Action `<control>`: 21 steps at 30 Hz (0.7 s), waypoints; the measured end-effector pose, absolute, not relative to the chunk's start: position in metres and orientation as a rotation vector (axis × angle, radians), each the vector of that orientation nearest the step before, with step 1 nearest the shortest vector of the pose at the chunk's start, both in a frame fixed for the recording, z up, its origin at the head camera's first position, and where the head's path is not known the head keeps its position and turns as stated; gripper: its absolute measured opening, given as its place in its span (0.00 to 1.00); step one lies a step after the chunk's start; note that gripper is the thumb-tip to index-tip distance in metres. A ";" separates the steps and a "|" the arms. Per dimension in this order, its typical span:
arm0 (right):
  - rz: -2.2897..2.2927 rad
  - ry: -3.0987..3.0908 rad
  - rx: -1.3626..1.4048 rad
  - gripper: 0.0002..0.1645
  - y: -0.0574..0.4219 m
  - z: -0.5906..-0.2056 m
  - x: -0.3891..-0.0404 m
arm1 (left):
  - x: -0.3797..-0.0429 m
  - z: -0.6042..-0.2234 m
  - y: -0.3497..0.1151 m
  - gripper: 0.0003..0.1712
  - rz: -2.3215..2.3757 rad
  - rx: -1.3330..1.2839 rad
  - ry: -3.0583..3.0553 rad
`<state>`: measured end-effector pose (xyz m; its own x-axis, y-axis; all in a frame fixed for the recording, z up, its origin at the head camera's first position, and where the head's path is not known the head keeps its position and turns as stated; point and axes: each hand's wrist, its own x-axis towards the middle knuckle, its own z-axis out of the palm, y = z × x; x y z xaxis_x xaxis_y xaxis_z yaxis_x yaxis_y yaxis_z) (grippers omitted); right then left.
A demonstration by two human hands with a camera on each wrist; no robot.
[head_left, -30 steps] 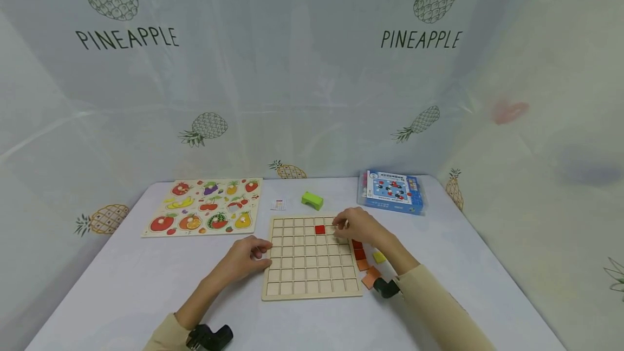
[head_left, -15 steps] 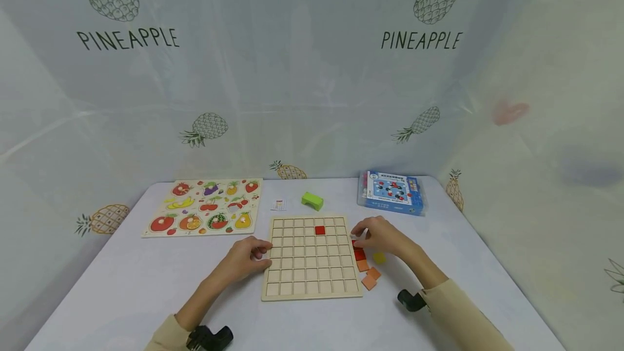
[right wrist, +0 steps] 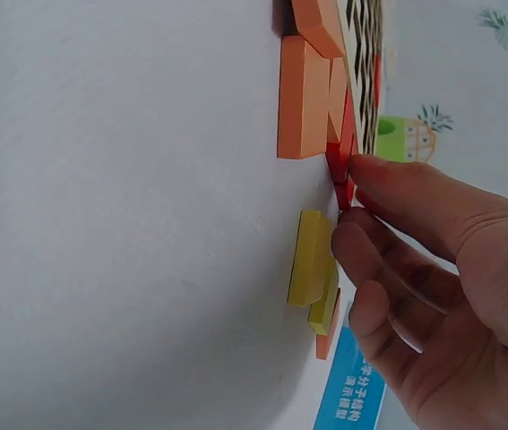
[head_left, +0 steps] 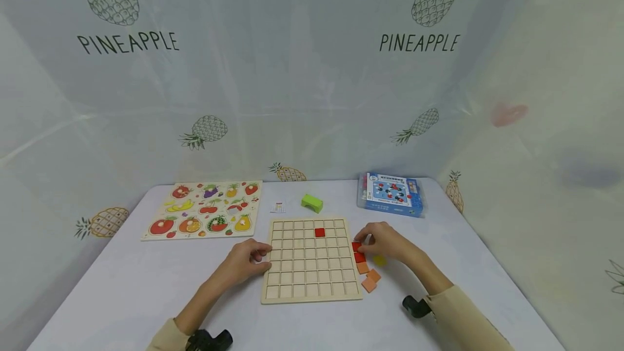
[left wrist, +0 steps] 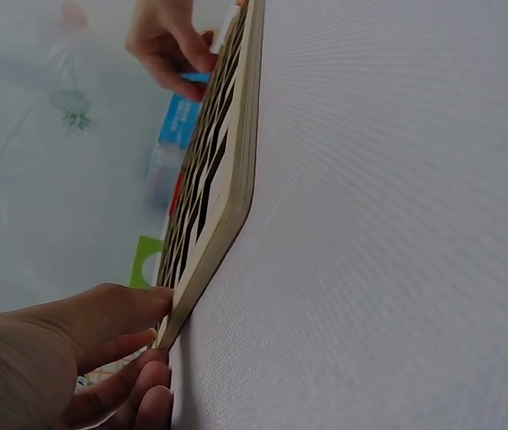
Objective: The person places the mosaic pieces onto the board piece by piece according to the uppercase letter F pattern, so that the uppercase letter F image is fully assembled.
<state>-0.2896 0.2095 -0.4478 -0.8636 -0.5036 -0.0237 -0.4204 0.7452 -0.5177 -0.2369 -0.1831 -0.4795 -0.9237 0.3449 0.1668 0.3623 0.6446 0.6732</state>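
Note:
A square wooden grid board (head_left: 312, 301) lies on the table, with one red tile (head_left: 319, 232) set in a cell of an upper row. My left hand (head_left: 244, 261) holds the board's left edge, thumb and fingers at the rim in the left wrist view. At the board's right side my right hand (head_left: 385, 240) pinches a loose red tile (right wrist: 344, 193) between thumb and index finger. Another red tile (head_left: 359, 257) lies just below it. Orange tiles (head_left: 369, 285) follow nearer the front, and yellow tiles (right wrist: 309, 258) lie close to the right fingers.
A fruit puzzle board (head_left: 202, 210) lies at the back left. Behind the grid stand a green arch block (head_left: 312, 203) and a small printed card (head_left: 278, 207). A blue boxed set (head_left: 392, 195) sits at the back right, before a pineapple-print curtain (head_left: 312, 96).
My right hand has left the grid's upper right cells and moved right and down to the loose red tiles. The left hand stays at the board's edge.

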 end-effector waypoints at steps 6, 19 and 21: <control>-0.789 2.774 -0.761 0.12 0.208 -0.449 -0.290 | -0.236 -0.481 -0.183 0.20 -1.176 -0.620 -2.807; -0.776 2.773 -0.782 0.13 0.206 -0.451 -0.292 | -0.234 -0.480 -0.183 0.19 -1.188 -0.612 -2.807; -0.771 2.776 -0.782 0.13 0.206 -0.452 -0.292 | -0.234 -0.479 -0.183 0.19 -1.189 -0.611 -2.807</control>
